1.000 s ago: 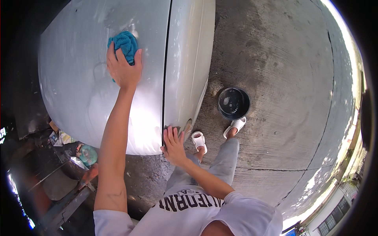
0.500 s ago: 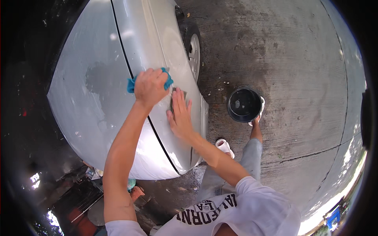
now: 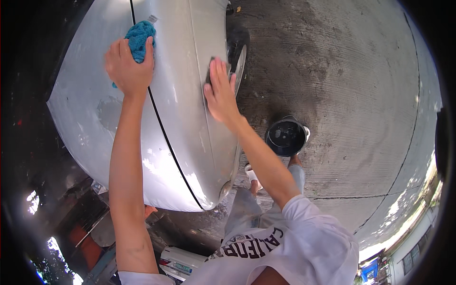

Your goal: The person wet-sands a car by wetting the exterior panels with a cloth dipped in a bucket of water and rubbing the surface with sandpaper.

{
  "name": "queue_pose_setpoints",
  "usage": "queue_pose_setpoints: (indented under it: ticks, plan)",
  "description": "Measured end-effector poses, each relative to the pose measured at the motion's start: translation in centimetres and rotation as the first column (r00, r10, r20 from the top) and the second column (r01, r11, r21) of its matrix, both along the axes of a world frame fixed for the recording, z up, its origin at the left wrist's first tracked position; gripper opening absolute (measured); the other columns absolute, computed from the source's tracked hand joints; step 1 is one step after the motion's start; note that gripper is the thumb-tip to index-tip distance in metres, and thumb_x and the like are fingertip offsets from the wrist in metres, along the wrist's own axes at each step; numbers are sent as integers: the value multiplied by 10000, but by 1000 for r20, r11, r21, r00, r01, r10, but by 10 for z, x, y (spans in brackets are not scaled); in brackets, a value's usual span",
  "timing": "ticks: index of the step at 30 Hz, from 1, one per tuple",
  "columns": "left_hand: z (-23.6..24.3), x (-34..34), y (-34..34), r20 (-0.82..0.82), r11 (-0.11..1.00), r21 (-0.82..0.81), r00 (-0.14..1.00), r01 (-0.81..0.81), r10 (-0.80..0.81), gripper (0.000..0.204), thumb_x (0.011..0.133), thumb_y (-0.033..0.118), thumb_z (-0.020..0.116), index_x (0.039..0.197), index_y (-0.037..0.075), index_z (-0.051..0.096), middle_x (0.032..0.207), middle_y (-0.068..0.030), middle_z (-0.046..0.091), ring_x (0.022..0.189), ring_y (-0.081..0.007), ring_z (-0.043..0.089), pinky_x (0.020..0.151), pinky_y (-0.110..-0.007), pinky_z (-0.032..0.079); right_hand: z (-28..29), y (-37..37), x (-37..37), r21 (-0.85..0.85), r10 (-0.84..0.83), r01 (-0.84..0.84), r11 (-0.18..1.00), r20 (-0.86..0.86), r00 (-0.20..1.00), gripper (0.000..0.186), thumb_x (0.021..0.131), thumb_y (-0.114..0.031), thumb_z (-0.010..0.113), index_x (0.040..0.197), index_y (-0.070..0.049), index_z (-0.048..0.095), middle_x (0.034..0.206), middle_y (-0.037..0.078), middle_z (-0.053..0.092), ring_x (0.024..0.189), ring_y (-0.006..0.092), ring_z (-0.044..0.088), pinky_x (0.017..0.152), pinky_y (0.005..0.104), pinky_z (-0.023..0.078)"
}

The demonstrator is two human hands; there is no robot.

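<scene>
My left hand [image 3: 127, 70] is closed around a bunched teal cloth [image 3: 140, 40] near the long dark panel gap [image 3: 164, 129] of a silver-white car [image 3: 183, 123]. Farther right, my right hand [image 3: 222, 95] presses a dark grey piece of what looks like sandpaper [image 3: 209, 71] against the fender, just left of the wheel. The fingers lie nearly straight over it and hide most of it. A dull, patchy grey area [image 3: 109, 111] shows on the panel left of my left forearm.
A black bucket [image 3: 286, 137] with liquid in it stands on the grooved concrete [image 3: 351, 109] by my feet. The car's wheel [image 3: 242, 61] is just beyond my right hand. Assorted clutter and another white vehicle [image 3: 183, 261] are at the lower left.
My left hand has moved up and left with the cloth, which now shows more fully. The right hand has slid farther up the fender with the grey piece. The view has shifted slightly.
</scene>
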State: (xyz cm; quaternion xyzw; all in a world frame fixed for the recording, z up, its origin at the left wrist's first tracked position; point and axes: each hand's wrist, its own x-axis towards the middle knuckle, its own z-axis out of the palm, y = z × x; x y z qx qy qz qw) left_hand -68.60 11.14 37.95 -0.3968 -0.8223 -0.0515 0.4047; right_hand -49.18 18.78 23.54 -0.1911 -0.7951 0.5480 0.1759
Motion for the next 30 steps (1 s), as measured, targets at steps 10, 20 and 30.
queue_pose_setpoints:
  ticks: [10, 20, 30]
  plan:
    - [-8, 2, -9, 82, 1000, -21, 997, 6, -5, 377, 756, 337, 806, 922, 69, 600, 1036, -57, 627, 915, -281, 579, 725, -403, 454, -24, -97, 137, -119, 333, -319, 940, 130, 934, 791, 955, -376, 476, 1515, 85, 161, 1589, 312, 91, 1488, 462, 61, 1114, 698, 59]
    - [-6, 3, -17, 120, 1000, -26, 993, -5, 8, 373, 736, 305, 819, 914, 65, 596, 1060, -70, 624, 933, -277, 567, 760, -395, 447, 5, 81, -114, 31, 15, -10, 999, -175, 984, 628, 1005, -360, 392, 1518, -17, 273, 1590, 209, 235, 1467, 436, 186, 1180, 510, 171]
    - [-2, 10, 4, 162, 1000, 6, 987, -19, 18, 344, 723, 274, 822, 867, 60, 593, 1052, -94, 632, 949, -288, 570, 769, -391, 456, 10, 125, -147, 1, 43, -44, 999, -184, 982, 637, 1007, -276, 411, 1543, -18, 181, 1608, 215, 159, 1486, 407, 133, 1154, 629, 101]
